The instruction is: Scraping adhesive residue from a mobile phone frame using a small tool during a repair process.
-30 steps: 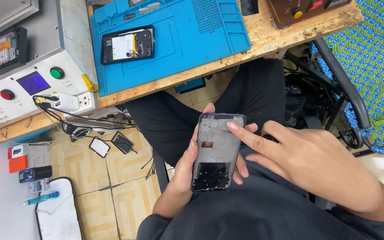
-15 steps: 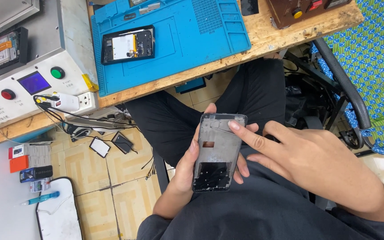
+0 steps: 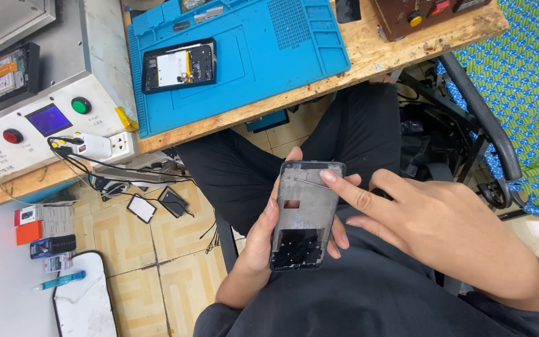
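Grey metal phone frame [image 3: 304,215] sits over the lap, below the wooden bench [image 3: 407,43], long axis running toward and away from the body. Left hand [image 3: 263,240] wraps it from the left edge, fingers curled closed round the lower half. Right hand [image 3: 444,228] is loose, holding nothing; its index fingertip touches the frame's upper right corner, approaching from the right.

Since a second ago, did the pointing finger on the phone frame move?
No. The right hand keeps its fingertip at the top right of the phone frame, same spot relative to the blue mat above.
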